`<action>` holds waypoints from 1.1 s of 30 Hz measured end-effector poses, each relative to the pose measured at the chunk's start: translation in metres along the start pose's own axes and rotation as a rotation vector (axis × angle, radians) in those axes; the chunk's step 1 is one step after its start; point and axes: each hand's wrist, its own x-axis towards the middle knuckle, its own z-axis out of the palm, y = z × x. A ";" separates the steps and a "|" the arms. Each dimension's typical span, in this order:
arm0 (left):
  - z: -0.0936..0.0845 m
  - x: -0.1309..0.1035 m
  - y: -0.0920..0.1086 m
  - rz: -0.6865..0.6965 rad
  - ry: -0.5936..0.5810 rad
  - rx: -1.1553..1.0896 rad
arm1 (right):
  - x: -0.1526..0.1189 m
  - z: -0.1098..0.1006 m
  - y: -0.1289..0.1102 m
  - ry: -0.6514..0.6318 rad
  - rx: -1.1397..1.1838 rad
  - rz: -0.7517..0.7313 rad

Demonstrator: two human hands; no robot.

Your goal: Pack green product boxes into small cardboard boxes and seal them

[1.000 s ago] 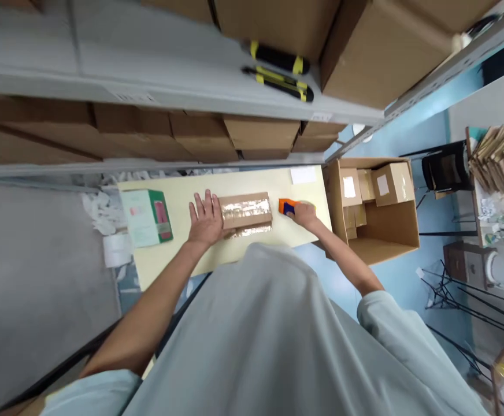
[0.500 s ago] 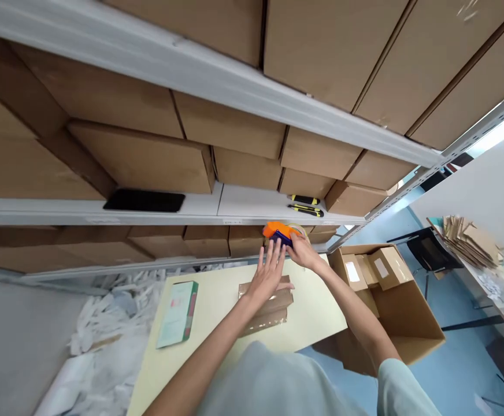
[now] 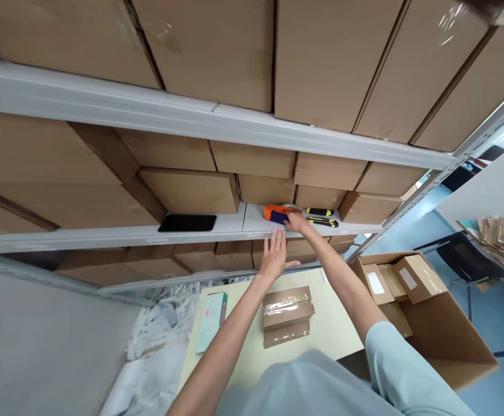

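My right hand point(image 3: 296, 222) is closed around an orange and dark blue tape dispenser point(image 3: 275, 213) at the white middle shelf point(image 3: 230, 223), just left of two black and yellow utility knives point(image 3: 321, 216). My left hand point(image 3: 273, 257) is held just below the shelf edge, fingers stretched out and thumb apart, with nothing in it. Beneath it, on the pale yellow table point(image 3: 328, 323), lies a brown cardboard box point(image 3: 289, 309) with shiny clear tape across it. A light green and white box point(image 3: 210, 323) lies further left on the table.
A black phone-like slab point(image 3: 186, 223) lies on the shelf, in front of stacked cartons point(image 3: 191, 190). An open large carton point(image 3: 447, 329) holding smaller boxes stands right of the table. White scrap material point(image 3: 165, 335) is heaped at the left.
My right hand has raised the tape dispenser from over the table to the shelf. My left hand has come away from the taped cardboard box, and the view has shifted.
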 end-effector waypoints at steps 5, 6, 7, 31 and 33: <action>0.046 -0.088 0.005 -0.254 -0.015 -0.209 | -0.034 0.044 0.026 0.244 0.118 -0.058; 0.055 -0.114 0.003 -0.338 -0.014 -0.260 | -0.053 0.062 0.034 0.318 0.166 -0.063; 0.062 -0.142 0.002 -0.432 -0.013 -0.310 | -0.078 0.084 0.043 0.371 0.217 -0.054; 0.140 -0.214 0.045 -1.211 -0.087 -0.402 | -0.297 0.309 0.067 -0.184 0.976 0.556; 0.141 -0.222 0.039 -1.158 -0.031 -0.459 | -0.299 0.314 0.076 -0.205 1.046 0.518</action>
